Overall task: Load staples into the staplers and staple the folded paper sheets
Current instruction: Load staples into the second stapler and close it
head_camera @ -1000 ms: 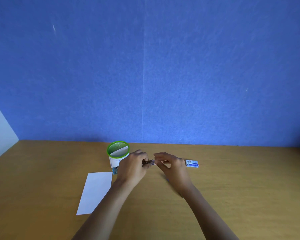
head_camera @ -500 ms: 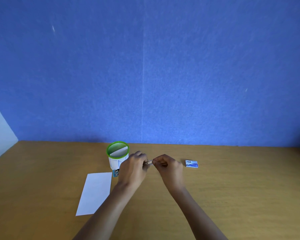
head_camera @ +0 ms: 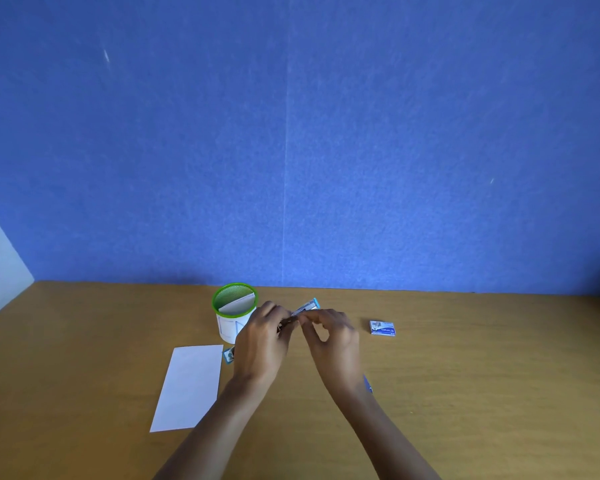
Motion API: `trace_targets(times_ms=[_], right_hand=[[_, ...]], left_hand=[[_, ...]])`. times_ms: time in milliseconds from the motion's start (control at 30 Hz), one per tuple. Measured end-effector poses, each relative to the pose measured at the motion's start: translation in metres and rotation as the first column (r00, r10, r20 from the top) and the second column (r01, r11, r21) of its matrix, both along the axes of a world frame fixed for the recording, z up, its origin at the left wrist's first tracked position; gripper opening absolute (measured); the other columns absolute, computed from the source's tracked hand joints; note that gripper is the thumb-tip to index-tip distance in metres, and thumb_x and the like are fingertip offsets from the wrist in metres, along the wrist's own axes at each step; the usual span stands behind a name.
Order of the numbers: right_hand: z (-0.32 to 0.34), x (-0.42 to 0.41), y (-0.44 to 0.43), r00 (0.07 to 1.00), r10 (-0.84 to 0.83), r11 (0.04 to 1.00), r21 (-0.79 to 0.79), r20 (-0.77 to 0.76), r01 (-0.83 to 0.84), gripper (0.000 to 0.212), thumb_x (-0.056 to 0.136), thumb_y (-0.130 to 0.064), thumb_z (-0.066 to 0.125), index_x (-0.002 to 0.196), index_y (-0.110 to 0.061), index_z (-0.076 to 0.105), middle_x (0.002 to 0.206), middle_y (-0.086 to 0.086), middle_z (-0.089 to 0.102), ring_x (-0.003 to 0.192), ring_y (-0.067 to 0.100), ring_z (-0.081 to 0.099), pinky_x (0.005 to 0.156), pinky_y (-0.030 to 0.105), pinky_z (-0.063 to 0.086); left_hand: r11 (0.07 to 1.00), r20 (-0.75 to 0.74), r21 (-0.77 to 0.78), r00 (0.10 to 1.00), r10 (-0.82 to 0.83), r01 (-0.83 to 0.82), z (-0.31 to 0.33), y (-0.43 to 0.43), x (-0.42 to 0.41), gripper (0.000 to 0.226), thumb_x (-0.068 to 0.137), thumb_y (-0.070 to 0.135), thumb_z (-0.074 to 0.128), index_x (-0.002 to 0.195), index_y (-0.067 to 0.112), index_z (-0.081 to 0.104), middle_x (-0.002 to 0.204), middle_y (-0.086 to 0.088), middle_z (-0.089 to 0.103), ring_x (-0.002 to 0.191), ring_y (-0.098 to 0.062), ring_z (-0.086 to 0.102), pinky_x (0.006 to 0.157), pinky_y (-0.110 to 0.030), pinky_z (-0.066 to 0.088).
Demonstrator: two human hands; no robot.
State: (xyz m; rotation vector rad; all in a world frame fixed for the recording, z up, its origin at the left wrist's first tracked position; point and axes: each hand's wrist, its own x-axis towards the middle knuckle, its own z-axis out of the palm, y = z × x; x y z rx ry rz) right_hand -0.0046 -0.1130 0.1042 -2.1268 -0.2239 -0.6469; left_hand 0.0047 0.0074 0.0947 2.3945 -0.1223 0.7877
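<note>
Left hand [head_camera: 262, 341]: fingers curl round the near-left end of a small stapler [head_camera: 305, 308], held just above the table [head_camera: 465, 393].
Right hand [head_camera: 335, 341]: thumb and fingertips pinch the stapler's middle; its blue-tipped far end pokes out beyond both hands.
Hidden: fingers cover most of the stapler; a small blue item [head_camera: 228, 355] peeks from behind the left hand, unidentifiable.
Folded paper sheet [head_camera: 191, 386]: flat, near-left, beside the left forearm.
Green-rimmed cup [head_camera: 234, 299]: just left of the hands, paper inside.
Staple box [head_camera: 382, 328]: right, apart from the hands.
Edges: table runs wide past the box; blue wall [head_camera: 395, 133] meets its far edge.
</note>
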Motion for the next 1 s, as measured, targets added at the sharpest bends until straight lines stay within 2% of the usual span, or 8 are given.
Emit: trace_targets(times_ms=[100, 233, 333, 467, 700, 833, 1000], right_hand=[[0.0, -0.001, 0.005, 0.999, 0.003, 0.998, -0.066, 0.033, -0.001, 0.012, 0.083, -0.01, 0.066, 0.087, -0.018, 0.074, 0.088, -0.008, 0.072, 0.086, 0.015, 0.058, 0.068, 0.017, 0.043], [-0.001, 0.007, 0.004, 0.999, -0.042, 0.998, -0.053, -0.014, 0.042, 0.011, 0.085, -0.01, 0.066, 0.092, -0.014, 0.072, 0.091, -0.003, 0.072, 0.089, 0.019, 0.058, 0.07, 0.028, 0.048], [-0.001, 0.01, 0.002, 0.998, -0.061, 0.998, -0.031, -0.014, 0.06, 0.01, 0.084, -0.008, 0.067, 0.092, -0.012, 0.072, 0.089, -0.002, 0.071, 0.086, 0.021, 0.057, 0.07, 0.024, 0.043], [-0.001, 0.011, 0.001, 0.997, -0.073, 0.996, -0.04, -0.004, 0.073, 0.01, 0.085, -0.009, 0.066, 0.091, -0.015, 0.071, 0.089, -0.004, 0.07, 0.086, 0.018, 0.055, 0.069, 0.021, 0.041], [0.004, 0.013, -0.001, 0.987, -0.141, 0.982, -0.118, 0.078, 0.15, 0.009, 0.081, -0.005, 0.07, 0.083, -0.014, 0.071, 0.081, -0.002, 0.07, 0.076, 0.022, 0.056, 0.061, 0.029, 0.046], [0.008, 0.016, 0.0, 0.979, -0.197, 0.971, -0.123, 0.059, 0.203, 0.006, 0.082, -0.008, 0.068, 0.08, -0.013, 0.07, 0.077, 0.0, 0.069, 0.076, 0.024, 0.057, 0.06, 0.029, 0.043], [0.008, 0.013, 0.005, 0.983, -0.164, 0.977, -0.127, 0.081, 0.173, 0.006, 0.08, -0.008, 0.07, 0.079, -0.014, 0.071, 0.076, -0.001, 0.069, 0.074, 0.023, 0.056, 0.06, 0.03, 0.046]], left_hand=[[0.999, 0.018, -0.032, 1.0, 0.007, -0.007, 0.0, 0.002, 0.0, 0.011, 0.077, 0.018, 0.075, 0.075, 0.014, 0.065, 0.078, 0.005, 0.064, 0.069, -0.016, 0.061, 0.047, -0.021, 0.037], [0.998, 0.047, -0.054, 0.999, 0.02, -0.017, 0.002, 0.003, -0.002, 0.013, 0.073, 0.017, 0.078, 0.076, 0.015, 0.066, 0.079, 0.007, 0.064, 0.073, -0.008, 0.057, 0.051, -0.018, 0.037], [0.998, 0.071, -0.062, 0.997, 0.028, -0.024, 0.0, 0.002, -0.002, 0.015, 0.07, 0.016, 0.081, 0.079, 0.015, 0.068, 0.082, 0.006, 0.066, 0.084, -0.009, 0.053, 0.053, -0.018, 0.039], [0.998, 0.093, -0.06, 0.995, 0.025, -0.019, 0.0, 0.0, -0.002, 0.016, 0.07, 0.017, 0.081, 0.08, 0.014, 0.069, 0.083, 0.006, 0.067, 0.085, -0.009, 0.053, 0.053, -0.016, 0.037], [0.998, 0.125, -0.067, 0.992, 0.018, -0.01, -0.001, -0.002, -0.003, 0.015, 0.07, 0.015, 0.081, 0.079, 0.014, 0.07, 0.082, 0.005, 0.067, 0.084, -0.008, 0.053, 0.059, -0.019, 0.039], [0.999, 0.145, -0.05, 0.989, 0.024, -0.017, -0.001, 0.0, -0.002, 0.015, 0.069, 0.014, 0.081, 0.079, 0.014, 0.07, 0.082, 0.005, 0.067, 0.085, -0.01, 0.053, 0.062, -0.02, 0.04], [0.999, 0.171, -0.047, 0.985, 0.028, -0.02, -0.001, 0.002, -0.004, 0.015, 0.069, 0.014, 0.081, 0.079, 0.014, 0.069, 0.081, 0.005, 0.067, 0.084, -0.008, 0.053, 0.061, -0.02, 0.041]])
